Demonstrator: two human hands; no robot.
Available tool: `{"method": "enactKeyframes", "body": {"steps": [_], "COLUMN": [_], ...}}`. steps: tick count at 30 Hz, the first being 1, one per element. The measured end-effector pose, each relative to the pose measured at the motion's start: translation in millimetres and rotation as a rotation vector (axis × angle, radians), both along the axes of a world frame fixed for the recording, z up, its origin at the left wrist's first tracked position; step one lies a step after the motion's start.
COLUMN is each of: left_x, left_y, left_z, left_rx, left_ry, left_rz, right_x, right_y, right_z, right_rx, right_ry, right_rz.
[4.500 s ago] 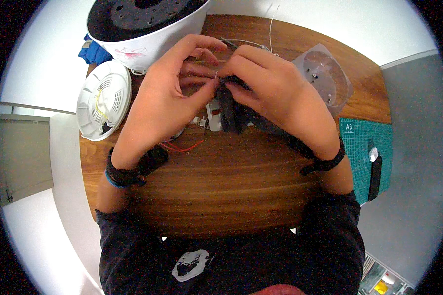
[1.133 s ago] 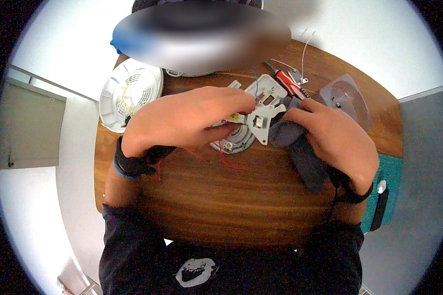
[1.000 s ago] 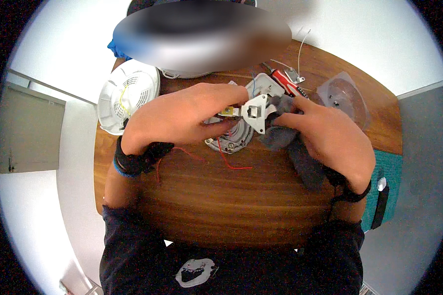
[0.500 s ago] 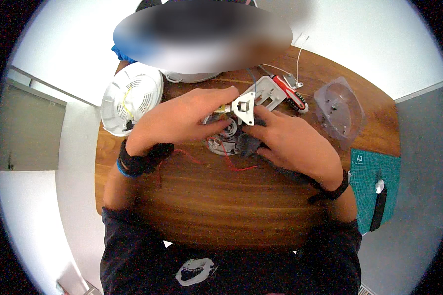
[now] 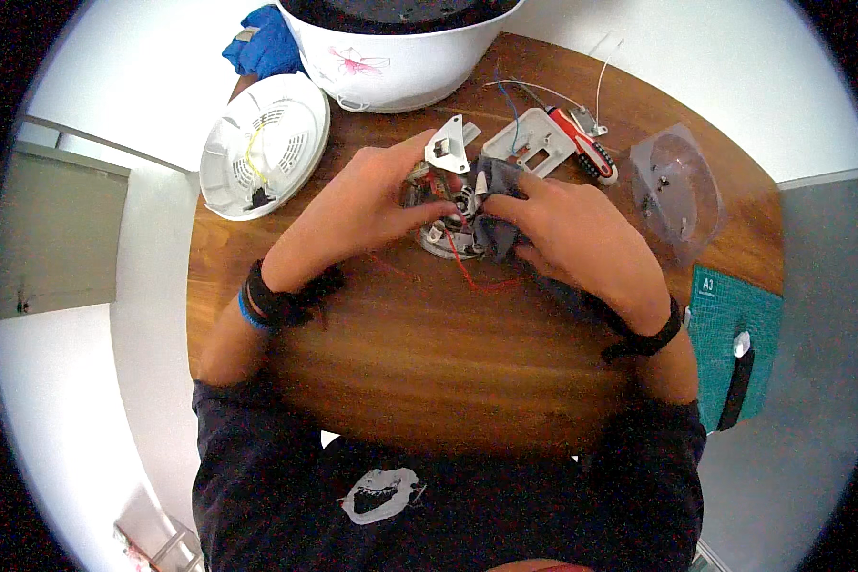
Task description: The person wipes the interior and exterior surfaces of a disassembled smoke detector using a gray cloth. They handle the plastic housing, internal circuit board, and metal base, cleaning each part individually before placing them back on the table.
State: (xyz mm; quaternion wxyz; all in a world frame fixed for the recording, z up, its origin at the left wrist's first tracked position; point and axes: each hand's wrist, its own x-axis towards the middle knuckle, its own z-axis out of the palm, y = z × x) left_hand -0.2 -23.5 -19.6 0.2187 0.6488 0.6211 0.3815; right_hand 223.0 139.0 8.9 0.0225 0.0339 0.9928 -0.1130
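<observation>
My left hand (image 5: 372, 195) grips the left side of a small round appliance assembly (image 5: 439, 246) with exposed metal parts and red wires. Its thumb reaches over the middle, and the other fingers are partly hidden behind. A white triangular bracket (image 5: 456, 151) with small holes stands out above these fingers. Bunched in my right hand (image 5: 586, 224) is a dark grey cloth (image 5: 496, 234), which lies against the right side of the assembly. Red wires (image 5: 467, 272) trail from it over the wooden table.
Behind stand a white flowered tub (image 5: 391, 67), a vented white cover (image 5: 224, 172) with a yellow wire, and a blue cloth (image 5: 265, 48). Rightward lie a white plastic housing (image 5: 505, 143), a red-and-black screwdriver (image 5: 596, 160), a clear tray (image 5: 705, 186) with screws, and a green cutting mat (image 5: 710, 372).
The bracket has shifted left and away from me, clear of my right fingers. More of the grey cloth and the assembly's inside shows. The whole view has tilted, revealing the tub.
</observation>
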Motion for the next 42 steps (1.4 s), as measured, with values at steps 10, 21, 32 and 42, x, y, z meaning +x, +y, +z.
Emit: {"method": "enactKeyframes", "body": {"steps": [10, 21, 32, 42], "left_x": [-5, -3, 7, 5], "left_y": [-4, -4, -9, -7], "left_z": [7, 12, 13, 10], "left_rx": [-0.074, -0.129, -0.055, -0.077], "left_ry": [-0.037, -0.031, 0.067, 0.068], "left_rz": [-0.110, -0.094, -0.062, -0.058], "right_x": [4, -8, 3, 4], "right_y": [12, 16, 6, 7], "right_z": [10, -8, 1, 5], "right_rx": [-0.089, -0.014, 0.018, -0.139], "right_ry": [-0.118, 0.106, 0.055, -0.061], "right_rz": [0.122, 0.032, 0.175, 0.087]}}
